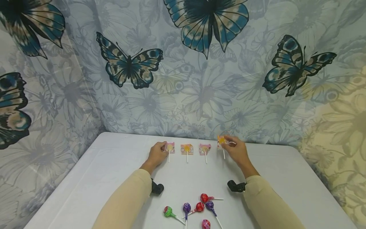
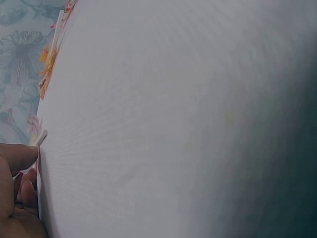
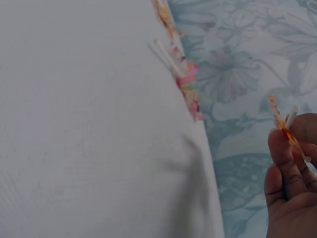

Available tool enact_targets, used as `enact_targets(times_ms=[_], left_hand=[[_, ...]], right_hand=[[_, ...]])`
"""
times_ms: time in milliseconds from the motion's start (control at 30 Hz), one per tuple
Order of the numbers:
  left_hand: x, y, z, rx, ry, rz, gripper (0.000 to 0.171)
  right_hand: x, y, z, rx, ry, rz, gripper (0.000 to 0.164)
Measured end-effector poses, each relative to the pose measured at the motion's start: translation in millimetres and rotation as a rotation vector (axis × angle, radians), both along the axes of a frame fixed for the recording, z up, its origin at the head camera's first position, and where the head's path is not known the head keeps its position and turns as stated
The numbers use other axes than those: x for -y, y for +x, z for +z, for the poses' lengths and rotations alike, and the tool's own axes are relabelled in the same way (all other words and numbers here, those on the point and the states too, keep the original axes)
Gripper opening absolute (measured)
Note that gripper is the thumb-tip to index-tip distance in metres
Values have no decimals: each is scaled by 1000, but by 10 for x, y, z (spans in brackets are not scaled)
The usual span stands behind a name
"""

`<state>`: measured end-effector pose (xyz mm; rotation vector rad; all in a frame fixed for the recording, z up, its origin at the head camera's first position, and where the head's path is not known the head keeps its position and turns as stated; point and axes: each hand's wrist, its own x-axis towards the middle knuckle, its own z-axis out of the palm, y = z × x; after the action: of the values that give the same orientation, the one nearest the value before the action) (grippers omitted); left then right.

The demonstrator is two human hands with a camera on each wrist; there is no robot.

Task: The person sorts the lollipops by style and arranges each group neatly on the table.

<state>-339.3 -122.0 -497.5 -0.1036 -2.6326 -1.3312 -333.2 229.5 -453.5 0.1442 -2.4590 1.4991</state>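
My right hand (image 1: 236,150) pinches a flat lollipop in a clear orange-edged wrapper (image 1: 221,141), its white stick pointing down. The right wrist view shows this lollipop (image 3: 283,128) edge-on between thumb and fingers, raised off the table. At the left end of a row, my left hand (image 1: 157,154) pinches the side of a pink-edged wrapped lollipop (image 1: 170,147). In the left wrist view the thumb (image 2: 22,154) lies beside its stick. Between the hands lie an orange-wrapped lollipop (image 1: 187,149) and a pink-wrapped one (image 1: 205,149), sticks toward me.
Nearer me on the white table (image 1: 123,159) lie several ball lollipops: a green one (image 1: 167,211), purple ones (image 1: 186,208), red ones (image 1: 204,197) and a pink one (image 1: 206,224). A butterfly-print cloth (image 1: 200,105) hangs behind the table's far edge. Black wrist cameras (image 1: 236,186) sit below both sleeves.
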Motion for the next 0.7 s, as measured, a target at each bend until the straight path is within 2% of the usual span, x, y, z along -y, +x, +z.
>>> enact_targets(times_ms=[167, 400, 533, 700], left_hand=[[1, 4, 1, 3, 5, 3, 51], [3, 1, 8, 5, 8, 3, 51], [-1, 11, 21, -6, 8, 0, 51], [-7, 27, 35, -1, 6, 3, 51]], right_hand=[[-7, -32, -71, 17, 40, -1, 42], [-31, -97, -166, 131, 88, -14, 44], [-61, -151, -210, 178, 149, -18, 45], [-58, -191, -266, 179, 239, -19, 44]])
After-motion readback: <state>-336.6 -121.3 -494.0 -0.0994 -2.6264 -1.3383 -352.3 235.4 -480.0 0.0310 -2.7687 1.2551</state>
